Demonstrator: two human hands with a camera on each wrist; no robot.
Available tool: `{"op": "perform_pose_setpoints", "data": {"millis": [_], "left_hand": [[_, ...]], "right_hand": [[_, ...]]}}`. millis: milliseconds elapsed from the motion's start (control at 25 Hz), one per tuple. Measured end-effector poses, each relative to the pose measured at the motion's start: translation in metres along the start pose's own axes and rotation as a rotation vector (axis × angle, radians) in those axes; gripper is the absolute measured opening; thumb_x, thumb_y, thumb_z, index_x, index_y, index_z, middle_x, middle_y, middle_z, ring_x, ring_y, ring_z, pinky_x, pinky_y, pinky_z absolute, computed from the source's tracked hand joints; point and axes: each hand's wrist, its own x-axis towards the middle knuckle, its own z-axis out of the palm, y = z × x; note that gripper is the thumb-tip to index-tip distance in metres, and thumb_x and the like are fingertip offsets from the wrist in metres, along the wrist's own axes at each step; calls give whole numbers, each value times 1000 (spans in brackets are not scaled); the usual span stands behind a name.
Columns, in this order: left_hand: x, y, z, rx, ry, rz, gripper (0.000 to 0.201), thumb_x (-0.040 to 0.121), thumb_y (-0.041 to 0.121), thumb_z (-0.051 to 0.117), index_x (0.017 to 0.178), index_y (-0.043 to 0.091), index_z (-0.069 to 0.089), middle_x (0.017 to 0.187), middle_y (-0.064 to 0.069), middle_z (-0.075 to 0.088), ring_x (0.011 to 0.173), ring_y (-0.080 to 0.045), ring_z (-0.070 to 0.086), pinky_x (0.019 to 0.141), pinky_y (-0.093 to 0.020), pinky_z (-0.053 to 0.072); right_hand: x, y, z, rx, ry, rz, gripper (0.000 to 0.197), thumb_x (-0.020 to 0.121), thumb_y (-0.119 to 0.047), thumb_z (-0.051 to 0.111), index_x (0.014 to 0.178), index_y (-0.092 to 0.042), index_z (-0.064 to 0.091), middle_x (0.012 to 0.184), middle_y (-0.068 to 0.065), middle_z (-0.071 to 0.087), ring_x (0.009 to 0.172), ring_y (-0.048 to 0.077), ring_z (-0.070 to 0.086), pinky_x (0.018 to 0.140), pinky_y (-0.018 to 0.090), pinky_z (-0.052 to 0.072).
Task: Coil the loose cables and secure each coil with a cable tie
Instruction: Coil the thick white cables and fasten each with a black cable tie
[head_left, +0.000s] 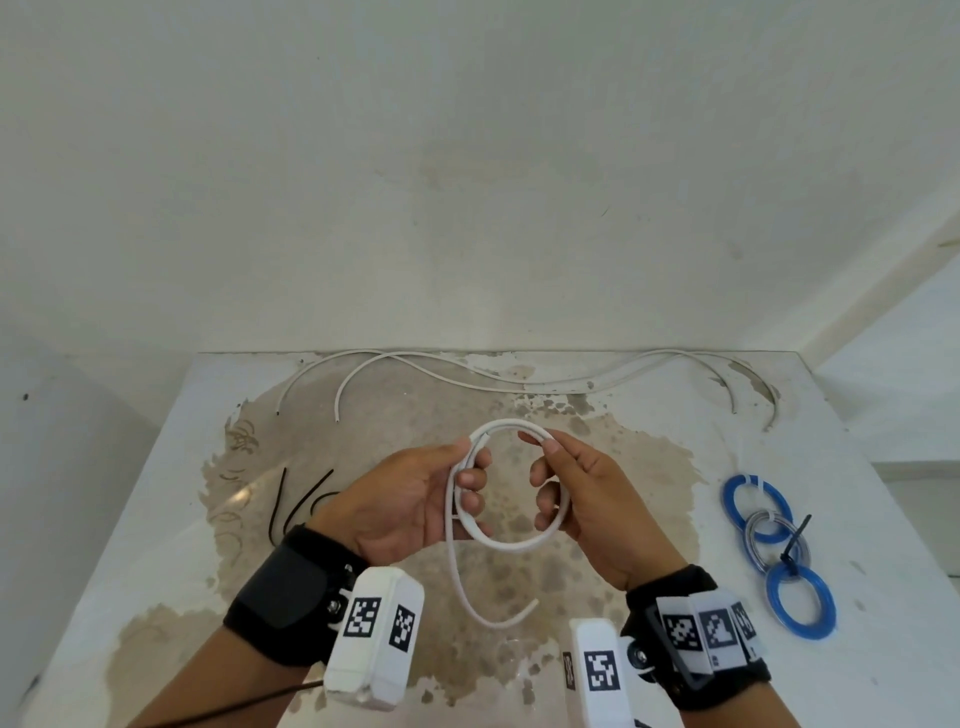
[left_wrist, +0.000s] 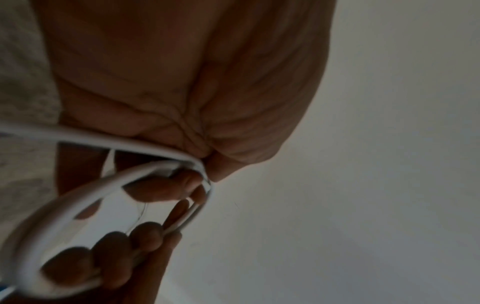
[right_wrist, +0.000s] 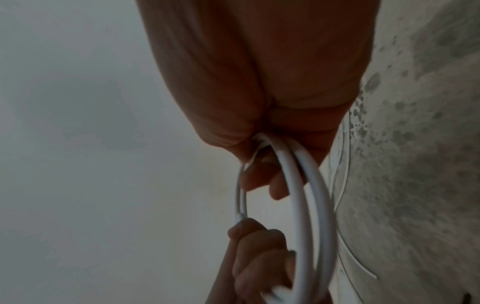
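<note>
Both hands, the left hand and right hand, pinch opposite sides of the white cable above the table, keeping its loops round while a tail dangles.

The cable in my grip is white. Two more white cables lie on my worktop, which is white with blotchy tan-brown patches. The tied coils are blue and grey; the loose ties are black.
</note>
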Motion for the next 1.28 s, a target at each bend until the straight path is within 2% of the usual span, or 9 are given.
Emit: {"op": "perform_pose_setpoints", "data": {"millis": [160, 280, 440, 560, 760, 960, 1040, 1160, 1280], "left_hand": [[6, 5, -1, -261, 11, 194, 23, 99, 32, 44, 93, 14, 57, 69, 4, 40, 59, -11, 48, 86, -39, 47], [9, 10, -7, -336, 52, 310, 27, 103, 33, 38, 93, 14, 56, 70, 4, 40, 60, -12, 47, 86, -38, 49], [9, 11, -15, -306, 136, 339, 30, 106, 29, 33, 95, 13, 56, 70, 3, 41, 58, -12, 45, 83, -37, 45], [10, 11, -22, -304, 199, 335, 28, 107, 24, 32, 97, 13, 55, 69, 4, 42, 58, -12, 43, 75, -33, 41], [11, 13, -19, -435, 254, 326, 25, 101, 17, 30, 91, 13, 53, 67, 4, 39, 52, -11, 42, 72, -31, 40], [10, 10, -12, -461, 257, 334, 25, 101, 19, 32, 87, 15, 52, 64, 5, 37, 49, -10, 38, 66, -30, 38], [9, 7, -10, -459, 253, 347, 24, 102, 20, 33, 87, 16, 52, 64, 6, 37, 50, -9, 38, 65, -29, 40], [9, 1, -7, -471, 247, 365, 24, 103, 22, 35, 87, 17, 53, 65, 7, 35, 51, -8, 37, 59, -27, 44], [6, -2, -5, -497, 224, 404, 23, 102, 23, 39, 84, 18, 53, 62, 10, 33, 45, -5, 34, 47, -22, 39]], "right_hand": [[1, 18, 16, 211, -13, 84, 64, 92, -61, 39, 130, -15, 61, 108, 12, 75, 87, 27, 71, 80, 40, 56], [-9, 39, 29, -250, -154, 32, 60, 98, -67, 31, 125, -26, 65, 111, -3, 76, 103, 12, 70, 97, 30, 51], [-16, 40, 35, -530, -242, -135, 34, 103, -51, 45, 103, -31, 73, 67, -9, 52, 65, 6, 51, 69, 22, 42], [-16, 31, 33, -611, -212, -219, 28, 104, -45, 49, 99, -33, 73, 59, -9, 38, 55, 6, 34, 58, 21, 30], [-12, 24, 23, -695, -299, -209, 25, 102, -48, 53, 100, -38, 75, 80, 13, 65, 73, 32, 54, 69, 26, 41], [-13, 15, 14, -775, -378, -170, 26, 102, -43, 55, 104, -30, 78, 62, -18, 57, 58, 2, 45, 64, 14, 37], [-12, 13, 11, -804, -411, -158, 27, 102, -44, 55, 105, -31, 78, 63, -17, 61, 59, 1, 49, 65, 14, 39], [-9, 14, 6, -839, -450, -121, 26, 100, -53, 54, 107, -41, 76, 94, -8, 76, 87, 7, 67, 86, 28, 52], [-9, 11, 3, -827, -432, -112, 30, 102, -54, 47, 109, -40, 72, 71, -6, 60, 66, 5, 52, 71, 25, 43]]}}
